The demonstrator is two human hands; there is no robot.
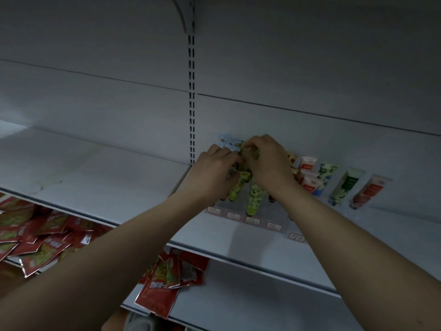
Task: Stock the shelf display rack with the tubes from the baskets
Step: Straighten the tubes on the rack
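We see the left hand and right hand pinching green tubes at the display rack on the shelf.

The white shelf in front of me carries a clear display rack of tubes near its back edge, right of the slotted upright. Its left stretch is bare.

The shelf on the left of the frame is bare and wide open. At mid-right, the rack and its tubes fill the back. In front of them the shelf is bare.
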